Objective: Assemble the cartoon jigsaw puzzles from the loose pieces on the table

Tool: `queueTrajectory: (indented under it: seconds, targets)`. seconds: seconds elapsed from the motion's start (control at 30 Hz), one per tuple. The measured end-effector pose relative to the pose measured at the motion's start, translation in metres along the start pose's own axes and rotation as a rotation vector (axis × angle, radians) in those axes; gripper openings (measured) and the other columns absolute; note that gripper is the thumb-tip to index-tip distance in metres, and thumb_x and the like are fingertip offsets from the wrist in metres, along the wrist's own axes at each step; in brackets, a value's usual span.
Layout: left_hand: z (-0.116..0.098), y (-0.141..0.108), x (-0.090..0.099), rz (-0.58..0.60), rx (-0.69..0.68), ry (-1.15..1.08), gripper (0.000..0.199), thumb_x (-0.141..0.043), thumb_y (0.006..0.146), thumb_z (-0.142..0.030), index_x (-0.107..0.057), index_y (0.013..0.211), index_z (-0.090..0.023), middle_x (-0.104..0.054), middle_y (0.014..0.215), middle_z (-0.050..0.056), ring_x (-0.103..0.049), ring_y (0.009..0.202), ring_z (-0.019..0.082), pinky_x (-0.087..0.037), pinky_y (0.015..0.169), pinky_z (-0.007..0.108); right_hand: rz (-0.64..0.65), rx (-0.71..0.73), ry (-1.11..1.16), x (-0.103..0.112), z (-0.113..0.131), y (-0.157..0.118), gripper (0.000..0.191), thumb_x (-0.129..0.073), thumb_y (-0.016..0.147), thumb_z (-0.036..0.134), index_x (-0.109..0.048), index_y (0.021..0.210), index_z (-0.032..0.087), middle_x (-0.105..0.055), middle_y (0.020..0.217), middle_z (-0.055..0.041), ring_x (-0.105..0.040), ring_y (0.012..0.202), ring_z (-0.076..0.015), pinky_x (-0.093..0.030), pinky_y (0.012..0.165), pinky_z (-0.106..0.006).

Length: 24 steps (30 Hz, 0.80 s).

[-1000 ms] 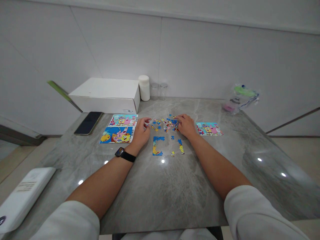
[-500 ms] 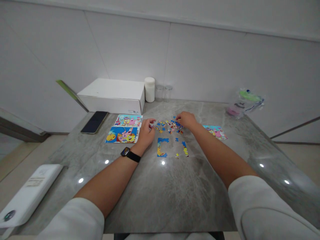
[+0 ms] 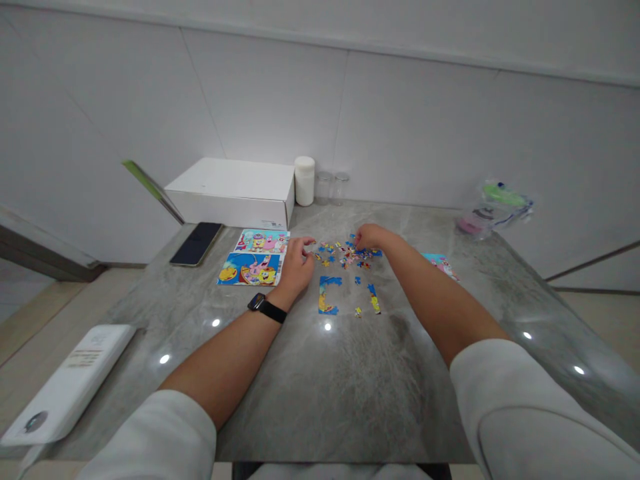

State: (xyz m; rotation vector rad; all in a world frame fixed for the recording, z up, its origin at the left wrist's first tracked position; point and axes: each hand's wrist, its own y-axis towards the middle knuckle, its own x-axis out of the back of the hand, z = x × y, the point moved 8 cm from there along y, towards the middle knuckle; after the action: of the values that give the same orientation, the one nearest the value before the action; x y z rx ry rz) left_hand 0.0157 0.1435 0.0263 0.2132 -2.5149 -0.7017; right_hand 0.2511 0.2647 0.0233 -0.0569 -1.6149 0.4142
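Note:
Loose puzzle pieces [image 3: 350, 255] lie in a scattered pile on the grey table. My right hand [image 3: 371, 237] is at the pile's upper right edge, fingers bent down and pressed together; whatever they hold is too small to make out. My left hand [image 3: 301, 259] rests left of the pile with its fingers apart, holding nothing. Nearer to me, joined pieces [image 3: 327, 295] form a C-shaped part of a border, and a short joined strip [image 3: 374, 299] stands to its right. Single pieces lie between them, one blue [image 3: 357, 281] and one yellow [image 3: 358, 311].
Picture cards [image 3: 250, 269] lie left of my left hand, and another card [image 3: 440, 264] is partly behind my right forearm. Further out are a phone [image 3: 197, 244], white box [image 3: 230, 193], white bottle [image 3: 305, 181], two glasses, a plastic bag [image 3: 493, 210] and a white device [image 3: 67, 383].
The view has shifted slightly, so the scene sits a little further right. My right hand has moved slightly nearer the pile's middle, its fingers lower among the pieces. My left hand has stayed in place.

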Motion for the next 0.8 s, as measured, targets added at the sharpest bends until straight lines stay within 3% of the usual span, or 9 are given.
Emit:
queueTrajectory:
  seconds: [0.1,0.27,0.47,0.6,0.8]
  targets:
    - [0.001,0.0,0.0,-0.002,0.004,-0.002,0.039,-0.056,0.086,-0.003,-0.063,0.119,-0.022,-0.061,0.117,0.006,-0.059,0.094,0.018,-0.052,0.093,0.037,0.043,0.004,0.025,-0.003,-0.004,-0.003,0.015,-0.079,0.079,0.024,-0.086,0.091,0.018,-0.083,0.092,-0.0093,-0.074,0.088,-0.0229,-0.051,0.077,-0.026]
    - [0.001,0.0,-0.002,0.012,0.012,-0.017,0.038,-0.057,0.086,-0.005,-0.063,0.12,-0.022,-0.062,0.116,0.006,-0.058,0.09,0.017,-0.052,0.087,0.034,0.006,0.014,0.099,-0.004,-0.018,-0.013,0.021,-0.074,0.084,0.024,-0.083,0.102,0.018,-0.083,0.099,-0.0053,-0.073,0.087,-0.0183,-0.048,0.07,-0.021]
    - [0.0,0.0,-0.003,0.031,0.016,-0.016,0.037,-0.057,0.087,-0.006,-0.063,0.12,-0.022,-0.062,0.115,0.006,-0.059,0.091,0.017,-0.051,0.088,0.035,-0.072,0.023,0.14,-0.005,-0.023,-0.014,0.028,-0.074,0.085,0.021,-0.082,0.111,0.021,-0.082,0.111,-0.0048,-0.074,0.097,-0.0192,-0.05,0.078,-0.021]
    - [0.001,0.0,-0.004,0.028,0.01,-0.017,0.036,-0.057,0.088,-0.007,-0.063,0.121,-0.022,-0.063,0.114,0.006,-0.059,0.092,0.018,-0.051,0.087,0.035,-0.081,0.054,0.13,-0.009,-0.012,-0.006,0.028,-0.079,0.079,0.022,-0.084,0.106,0.025,-0.082,0.11,-0.0058,-0.074,0.101,-0.0227,-0.051,0.081,-0.024]
    - [0.0,-0.001,-0.005,0.037,0.014,-0.023,0.036,-0.057,0.089,-0.007,-0.063,0.12,-0.022,-0.062,0.115,0.006,-0.06,0.094,0.018,-0.052,0.084,0.033,-0.077,0.054,0.15,-0.012,-0.006,0.006,0.016,-0.085,0.069,0.017,-0.082,0.084,0.021,-0.082,0.092,-0.0071,-0.073,0.088,-0.0239,-0.05,0.076,-0.027]
